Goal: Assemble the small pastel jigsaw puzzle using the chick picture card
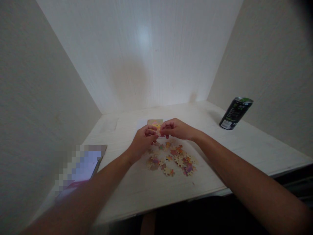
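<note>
My left hand (143, 140) and my right hand (176, 128) meet above the white table (137, 186), fingers pinched together on small jigsaw puzzle pieces (158, 131) held between them. Just behind the hands lies a partly assembled patch of puzzle (154, 122) on a pale sheet. Several loose, colourful puzzle pieces (172, 159) are scattered on the table right below and in front of the hands.
A dark drink can (235, 113) stands at the right, near the side wall. A flat box or booklet (84, 163), partly blurred, lies at the left front. White walls close in the table on three sides; its front edge runs below my forearms.
</note>
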